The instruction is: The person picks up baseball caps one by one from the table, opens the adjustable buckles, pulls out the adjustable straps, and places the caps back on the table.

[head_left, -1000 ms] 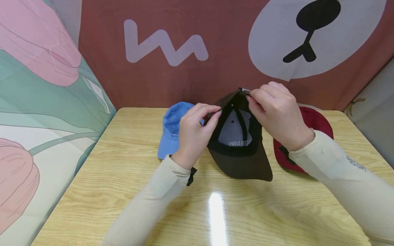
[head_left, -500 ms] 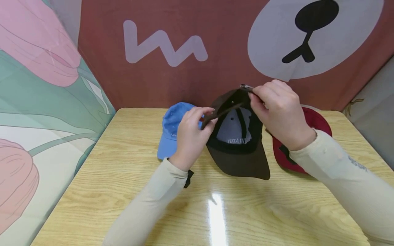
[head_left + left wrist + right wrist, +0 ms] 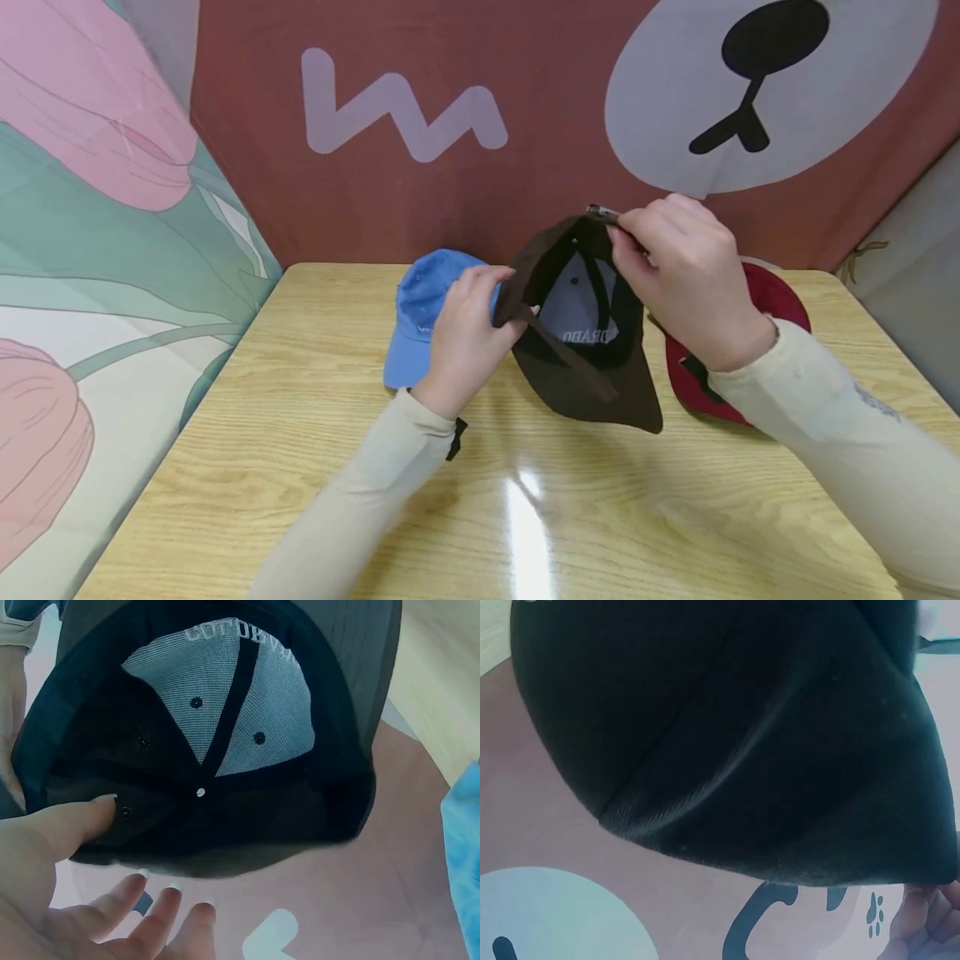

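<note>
A dark brown cap hangs between both hands, its inside facing me and its brim pointing down. Mesh front panels with reversed lettering show inside it. My left hand holds its left rear edge, thumb on the inside and the other fingers spread beneath. From that edge a narrow strap dangles loose across the brim. With thumb and fingertips my right hand pinches the other rear end, where a small metal buckle shows. The right wrist view is mostly the dark outer crown.
Behind my left hand, a blue cap lies on the wooden table. A red cap lies on the right, partly hidden by my right wrist. A brown cloth backdrop stands along the table's back edge.
The strap, pinched in my left fingers and then angled toward the buckle, now hangs down over the brim. My left hand has shifted slightly left and down, onto the cap's edge.
</note>
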### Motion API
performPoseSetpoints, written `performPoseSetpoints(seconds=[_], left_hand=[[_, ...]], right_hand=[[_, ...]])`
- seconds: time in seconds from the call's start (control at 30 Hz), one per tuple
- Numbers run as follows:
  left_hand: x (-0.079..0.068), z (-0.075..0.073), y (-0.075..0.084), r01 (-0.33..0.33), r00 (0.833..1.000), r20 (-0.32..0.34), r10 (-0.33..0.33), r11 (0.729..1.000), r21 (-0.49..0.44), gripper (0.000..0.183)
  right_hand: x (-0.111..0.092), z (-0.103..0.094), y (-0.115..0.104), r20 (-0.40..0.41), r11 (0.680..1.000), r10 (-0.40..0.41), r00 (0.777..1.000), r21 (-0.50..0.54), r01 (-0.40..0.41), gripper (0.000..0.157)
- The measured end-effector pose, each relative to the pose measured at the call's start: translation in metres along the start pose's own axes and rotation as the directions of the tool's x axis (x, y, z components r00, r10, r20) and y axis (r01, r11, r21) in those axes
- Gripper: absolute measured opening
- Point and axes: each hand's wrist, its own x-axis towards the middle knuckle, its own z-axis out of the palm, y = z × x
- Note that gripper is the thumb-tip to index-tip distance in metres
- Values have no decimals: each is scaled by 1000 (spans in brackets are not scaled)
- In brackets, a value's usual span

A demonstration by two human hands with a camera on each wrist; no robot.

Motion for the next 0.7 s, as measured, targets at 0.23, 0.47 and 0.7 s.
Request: performPoseSetpoints(seconds=[0.23, 0.47, 0.7], left_hand=[[0, 1, -6, 60, 998, 38, -58, 997, -57, 45], [0, 1, -16, 212, 973, 129, -193, 964, -161, 48], [1, 2, -23, 238, 970, 133, -204, 910, -339, 44]], right_hand=[[-1, -1, 1, -37, 1000, -3, 999, 10, 3, 6], [-2, -1, 1, -69, 999, 16, 997, 35, -14, 4], [-5, 0, 3, -73, 999, 19, 997, 48, -16, 4]])
